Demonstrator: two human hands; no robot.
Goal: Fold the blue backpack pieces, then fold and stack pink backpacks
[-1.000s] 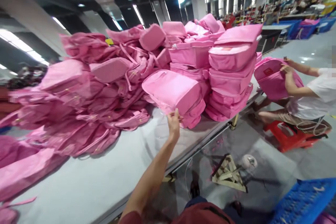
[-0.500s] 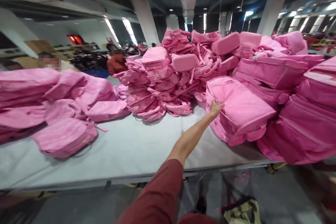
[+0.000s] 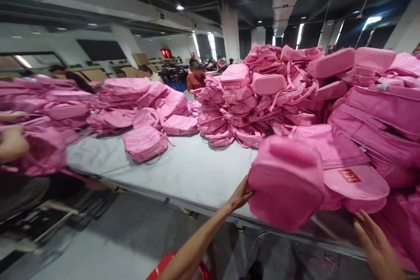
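Note:
My left hand [image 3: 240, 195] grips the left edge of a pink backpack [image 3: 285, 186], which is tilted up over the front of the table and slightly blurred. Just right of it lies a pink bag panel [image 3: 361, 188] with a small red label [image 3: 349, 176]; whether it belongs to the same backpack I cannot tell. Below that panel, my right hand [image 3: 376, 238] is open, fingers stretched out near its lower edge. It holds nothing that I can see.
Pink backpacks are heaped in a tall pile [image 3: 243, 100] at the table's back and stacked at right [image 3: 387, 113]. A single backpack [image 3: 146, 143] lies on the white tabletop [image 3: 210, 170]. At far left, a co-worker's arm [image 3: 13, 144] reaches among more bags. Below is a red object [image 3: 164, 267].
My view has swung left. The backpack in my left hand has been tilted up and brought nearer the table's front edge, and the labelled panel has come into sight. My right hand has entered view.

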